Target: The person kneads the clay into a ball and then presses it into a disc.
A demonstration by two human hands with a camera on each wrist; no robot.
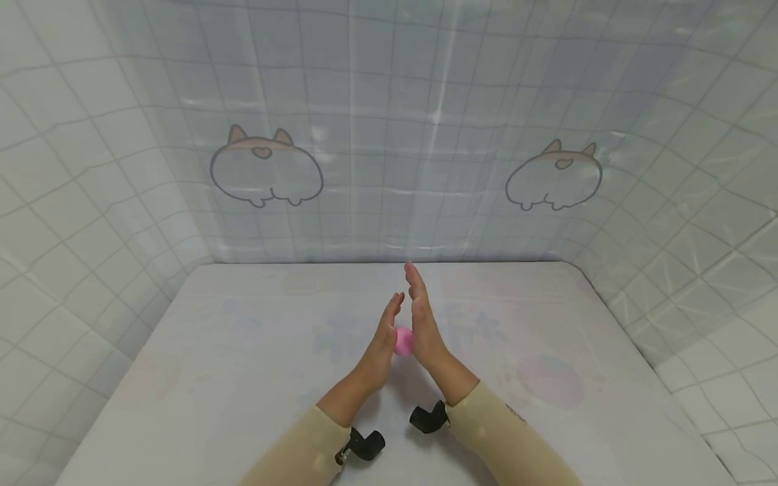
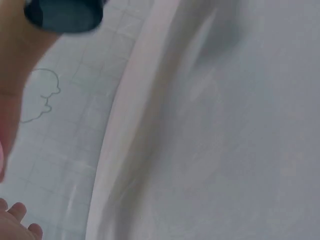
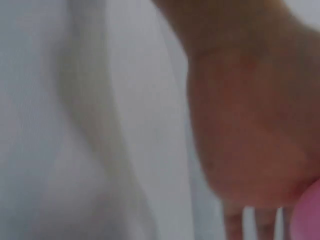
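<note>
A small pink ball (image 1: pixel 403 341) sits between my two palms in the head view, touched from both sides. My left hand (image 1: pixel 379 344) presses its left side with fingers straight and pointing forward. On the other side my right hand (image 1: pixel 427 331) lies flat against it, its straight fingers reaching higher than the left ones. Part of the pink ball (image 3: pixel 307 215) shows at the lower right corner of the right wrist view, beside a palm. Only some fingertips (image 2: pixel 20 225) and a sliver of pink appear at the left edge of the left wrist view.
A white table (image 1: pixel 255 391) with faint printed patterns lies under the hands. Behind it hangs a pale grid-patterned curtain (image 1: pixel 389 135) with two animal drawings, and similar sheets close off both sides. A black wrist mount (image 1: pixel 367 445) sits on the left sleeve, another (image 1: pixel 428 418) on the right.
</note>
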